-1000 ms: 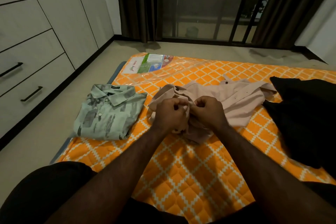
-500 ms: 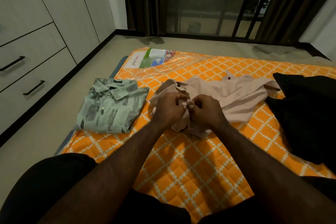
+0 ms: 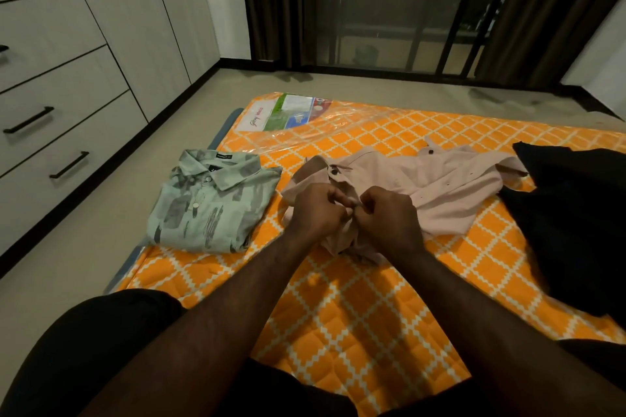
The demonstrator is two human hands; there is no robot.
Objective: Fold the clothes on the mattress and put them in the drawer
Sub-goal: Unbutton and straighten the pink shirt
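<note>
Both hands were bunched together mid-mattress (image 3: 355, 308). The left hand (image 3: 316, 211) and right hand (image 3: 388, 218) each pinched the front edge of the pink shirt (image 3: 443, 186), knuckles nearly touching. The shirt lay crumpled, with its far sleeve reaching the black garment (image 3: 576, 220) on the right. The folded green shirt (image 3: 210, 206) sat right at the mattress's left edge, with a strip of floor (image 3: 84, 264) between it and the closed drawers (image 3: 44, 142). Bare orange quilt ran from the hands back to the knees.

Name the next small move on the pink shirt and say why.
Probably finish fastening its front: the left hand and right hand both pinch the pink shirt just below its collar, and it lies rumpled, unfolded, while the green shirt beside it is already folded.
</note>
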